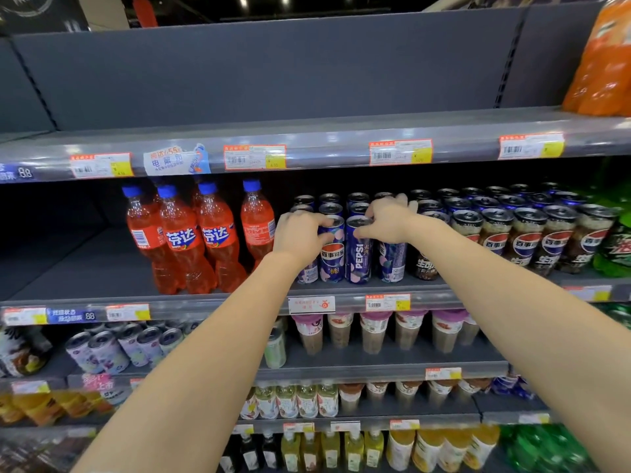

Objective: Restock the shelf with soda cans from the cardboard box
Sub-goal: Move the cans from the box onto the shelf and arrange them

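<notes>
Slim blue Pepsi cans with pink patches stand in rows on the middle shelf (pixel 341 288). My left hand (pixel 300 233) curls round the front can (pixel 332 257) on its left side. My right hand (pixel 387 221) grips the top of the neighbouring front can (pixel 358 257) marked PEPSI, fingers over its rim. A third such can (pixel 392 261) stands just right of it, partly behind my right wrist. More cans of the same kind line up behind them. No cardboard box is in view.
Orange Fanta bottles (pixel 186 240) stand left of the cans, dark Pepsi cans (pixel 522 240) to the right. Green bottles (pixel 614 247) fill the far right. The top shelf (pixel 307 128) holds only an orange bottle pack (pixel 604 63). Lower shelves carry cups, cans and bottles.
</notes>
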The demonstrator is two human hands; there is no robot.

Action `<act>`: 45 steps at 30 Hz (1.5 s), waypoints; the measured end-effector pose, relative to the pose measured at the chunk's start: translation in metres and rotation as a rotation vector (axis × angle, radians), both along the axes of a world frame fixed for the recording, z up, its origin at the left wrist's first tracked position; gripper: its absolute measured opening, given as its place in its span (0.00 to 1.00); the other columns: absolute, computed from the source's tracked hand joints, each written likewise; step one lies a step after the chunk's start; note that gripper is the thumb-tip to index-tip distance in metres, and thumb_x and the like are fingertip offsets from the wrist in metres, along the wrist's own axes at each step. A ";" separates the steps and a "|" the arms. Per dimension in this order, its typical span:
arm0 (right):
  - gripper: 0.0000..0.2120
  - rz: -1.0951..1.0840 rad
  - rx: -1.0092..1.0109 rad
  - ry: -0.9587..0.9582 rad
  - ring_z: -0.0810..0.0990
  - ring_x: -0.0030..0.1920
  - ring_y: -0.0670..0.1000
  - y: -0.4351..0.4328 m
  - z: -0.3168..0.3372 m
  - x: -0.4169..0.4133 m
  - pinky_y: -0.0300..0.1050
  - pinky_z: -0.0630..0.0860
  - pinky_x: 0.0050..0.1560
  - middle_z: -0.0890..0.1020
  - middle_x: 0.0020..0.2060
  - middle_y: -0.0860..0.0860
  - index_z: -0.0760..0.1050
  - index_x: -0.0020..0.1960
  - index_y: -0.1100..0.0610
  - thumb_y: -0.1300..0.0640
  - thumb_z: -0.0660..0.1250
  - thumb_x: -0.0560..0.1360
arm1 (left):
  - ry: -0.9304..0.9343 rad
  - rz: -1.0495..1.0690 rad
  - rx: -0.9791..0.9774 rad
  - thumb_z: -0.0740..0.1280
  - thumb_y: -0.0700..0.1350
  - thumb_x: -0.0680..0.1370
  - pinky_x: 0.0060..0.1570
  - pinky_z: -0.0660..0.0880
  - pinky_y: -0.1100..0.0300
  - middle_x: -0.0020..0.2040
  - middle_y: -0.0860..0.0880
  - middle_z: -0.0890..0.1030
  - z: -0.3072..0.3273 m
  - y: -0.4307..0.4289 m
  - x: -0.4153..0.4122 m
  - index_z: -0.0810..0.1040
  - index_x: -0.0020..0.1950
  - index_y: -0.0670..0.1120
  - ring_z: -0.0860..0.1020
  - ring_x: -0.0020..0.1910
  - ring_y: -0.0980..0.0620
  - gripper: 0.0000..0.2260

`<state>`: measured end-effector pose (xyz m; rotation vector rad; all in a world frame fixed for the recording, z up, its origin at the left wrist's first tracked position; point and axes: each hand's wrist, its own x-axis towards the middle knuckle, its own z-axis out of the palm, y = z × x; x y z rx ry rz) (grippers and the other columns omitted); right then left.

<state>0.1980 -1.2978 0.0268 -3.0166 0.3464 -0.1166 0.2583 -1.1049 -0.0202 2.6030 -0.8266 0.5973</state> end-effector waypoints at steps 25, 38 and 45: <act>0.30 0.025 0.047 -0.053 0.65 0.67 0.61 -0.002 -0.003 0.010 0.53 0.61 0.56 0.79 0.58 0.55 0.77 0.63 0.51 0.34 0.71 0.69 | -0.039 0.026 0.065 0.69 0.57 0.80 0.68 0.68 0.52 0.62 0.48 0.84 0.004 -0.001 0.000 0.82 0.67 0.53 0.78 0.64 0.46 0.17; 0.34 0.003 0.072 -0.037 0.65 0.68 0.60 -0.007 0.000 0.009 0.54 0.61 0.58 0.82 0.54 0.53 0.75 0.66 0.52 0.35 0.75 0.67 | 0.000 -0.002 0.051 0.71 0.57 0.79 0.68 0.70 0.51 0.62 0.49 0.84 0.007 0.002 0.004 0.82 0.67 0.54 0.79 0.62 0.46 0.17; 0.31 -0.004 0.013 -0.029 0.65 0.68 0.61 -0.002 -0.001 0.008 0.57 0.61 0.65 0.79 0.55 0.54 0.81 0.56 0.53 0.29 0.71 0.66 | 0.026 -0.031 0.013 0.72 0.58 0.78 0.68 0.71 0.49 0.62 0.50 0.84 0.005 0.004 0.007 0.83 0.65 0.54 0.79 0.63 0.47 0.17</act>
